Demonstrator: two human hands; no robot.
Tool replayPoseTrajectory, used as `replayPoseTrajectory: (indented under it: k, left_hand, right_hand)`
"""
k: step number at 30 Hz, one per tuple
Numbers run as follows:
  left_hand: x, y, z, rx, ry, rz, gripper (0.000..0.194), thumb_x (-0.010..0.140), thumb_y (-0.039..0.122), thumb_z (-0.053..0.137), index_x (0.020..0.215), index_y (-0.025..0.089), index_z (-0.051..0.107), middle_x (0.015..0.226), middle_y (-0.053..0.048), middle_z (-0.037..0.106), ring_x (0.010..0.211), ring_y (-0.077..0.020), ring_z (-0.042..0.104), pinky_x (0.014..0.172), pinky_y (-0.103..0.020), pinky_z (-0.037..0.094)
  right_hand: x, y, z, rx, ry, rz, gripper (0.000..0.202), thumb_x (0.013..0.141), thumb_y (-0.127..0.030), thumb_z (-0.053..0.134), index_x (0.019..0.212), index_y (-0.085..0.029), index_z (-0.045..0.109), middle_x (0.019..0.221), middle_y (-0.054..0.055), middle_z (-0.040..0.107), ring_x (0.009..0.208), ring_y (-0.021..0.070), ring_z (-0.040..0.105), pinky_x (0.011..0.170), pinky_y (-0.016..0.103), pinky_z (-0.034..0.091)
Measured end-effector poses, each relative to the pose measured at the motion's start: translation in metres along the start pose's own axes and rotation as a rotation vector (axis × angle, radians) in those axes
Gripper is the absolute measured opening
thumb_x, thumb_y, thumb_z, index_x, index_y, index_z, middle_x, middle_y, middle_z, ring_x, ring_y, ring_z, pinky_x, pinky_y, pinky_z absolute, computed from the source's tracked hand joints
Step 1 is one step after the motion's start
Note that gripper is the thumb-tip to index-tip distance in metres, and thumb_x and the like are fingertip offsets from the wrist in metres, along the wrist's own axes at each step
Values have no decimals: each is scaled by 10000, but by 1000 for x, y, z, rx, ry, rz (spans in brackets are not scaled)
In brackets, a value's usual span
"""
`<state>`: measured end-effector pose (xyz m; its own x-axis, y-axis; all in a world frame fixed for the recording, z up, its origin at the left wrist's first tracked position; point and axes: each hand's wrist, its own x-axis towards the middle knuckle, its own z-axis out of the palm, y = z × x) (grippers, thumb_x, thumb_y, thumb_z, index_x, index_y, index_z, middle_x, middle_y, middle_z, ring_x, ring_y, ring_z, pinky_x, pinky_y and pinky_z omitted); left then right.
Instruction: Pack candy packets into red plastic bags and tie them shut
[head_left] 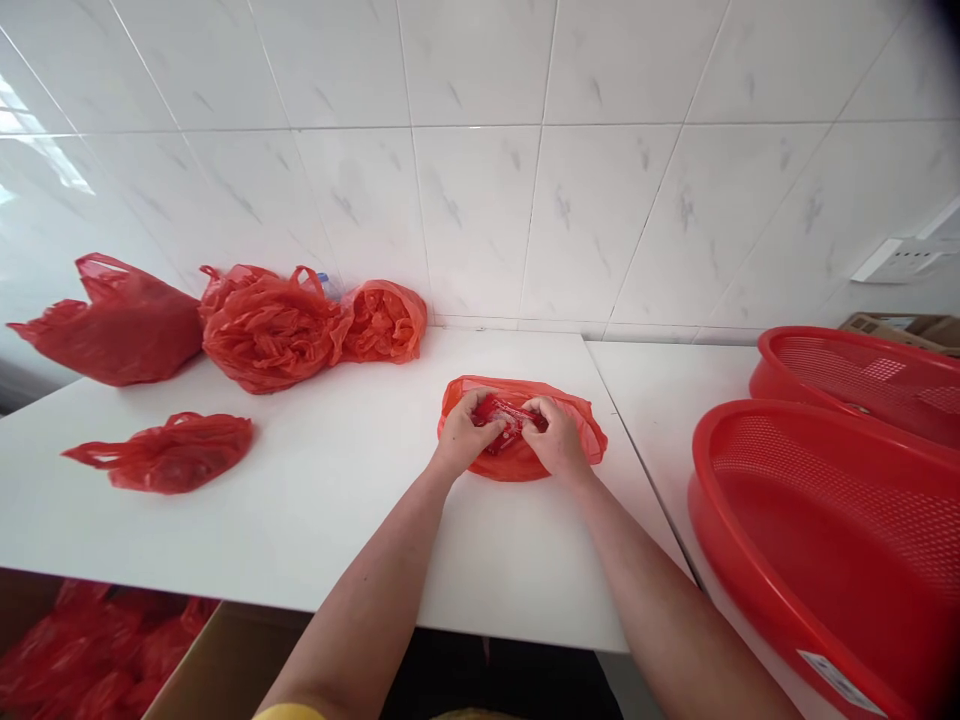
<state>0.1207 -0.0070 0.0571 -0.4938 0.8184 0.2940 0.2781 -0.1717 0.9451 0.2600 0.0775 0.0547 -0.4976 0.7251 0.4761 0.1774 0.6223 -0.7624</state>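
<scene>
An open red plastic bag (491,466) lies spread on the white table, right of the middle. Over its mouth, a small red packet (506,422) with shiny, clear-looking plastic is pinched from both sides. My left hand (469,435) grips its left end between thumb and fingers. On the other end, my right hand (556,437) has its thumb and fingers closed. What the packet contains is too small to make out. Both wrists rest close to the near rim of the bag.
Several red plastic bags (270,330) stand along the tiled wall at the back left. A smaller tied bag (180,455) lies before them. Two red plastic baskets (787,590) occupy the right side. Below the table's left edge, a cardboard box (217,665) holds red bags.
</scene>
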Motion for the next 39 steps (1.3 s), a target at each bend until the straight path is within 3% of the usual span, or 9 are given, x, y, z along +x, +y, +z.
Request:
replayPoseTrajectory:
  k: [6,12,15,21,25,29,33,37,39]
  left_hand:
    - [-2,-1,2,-45,-40,-31,241,724,375,656,878,191,628,725,13,616,628,-121,550,575,-238,446]
    - [-4,-6,6,24,27,-22,130,802,300,539,776,193,606,680,13,605,618,-121,548,575,-241,435]
    - [-5,-6,6,52,47,-18,107,809,276,531,818,213,617,763,3,635,689,-136,580,619,-256,458]
    - [-3,-3,-4,462,174,209,348,812,243,554,1160,259,553,1027,-33,631,984,-198,564,830,-335,465]
    - [-10,1,-16,669,0,270,210,843,216,505,1019,251,615,966,-24,653,923,-188,582,827,-325,460]
    - [-27,7,-23,832,-203,355,121,832,274,558,908,233,643,923,-34,665,920,-206,585,915,-390,413]
    - [-42,12,-25,926,-289,418,343,686,466,713,928,238,633,1069,-51,645,1143,-291,493,1066,-543,204]
    - [-51,14,-27,1012,-367,396,275,715,344,706,962,256,624,1088,-42,630,1062,-258,535,1065,-603,124]
    - [-54,17,-29,1055,-399,383,162,768,242,641,929,252,623,1028,-32,640,971,-223,564,1061,-605,129]
  right_hand:
    - [-1,-1,-2,-43,23,-51,160,759,-196,473,859,-215,597,868,14,664,803,175,609,735,325,501]
    - [-3,3,1,36,-60,32,259,773,-308,546,1008,-211,599,1014,53,658,914,201,605,799,362,492]
    - [-2,4,1,58,-130,73,145,773,-328,552,854,-215,593,860,21,658,788,180,600,703,321,485]
    - [6,12,-10,-112,140,150,109,786,-331,510,791,-222,508,784,1,624,692,161,552,603,271,413]
    - [8,14,-16,-227,217,172,72,753,-267,532,740,-224,476,730,-12,595,653,152,525,586,259,391]
    - [8,13,-10,-320,173,-53,99,726,-147,508,699,-219,445,725,-6,549,717,156,507,614,254,390]
    - [6,17,2,-505,71,-181,148,721,-62,481,713,-209,469,777,19,540,787,172,486,669,274,386]
    - [4,21,7,-563,-165,-126,113,737,-248,629,734,-201,526,859,38,554,836,197,499,708,303,403]
    - [4,20,5,-517,-193,-94,157,763,-348,626,768,-204,562,903,41,571,882,206,511,748,314,415]
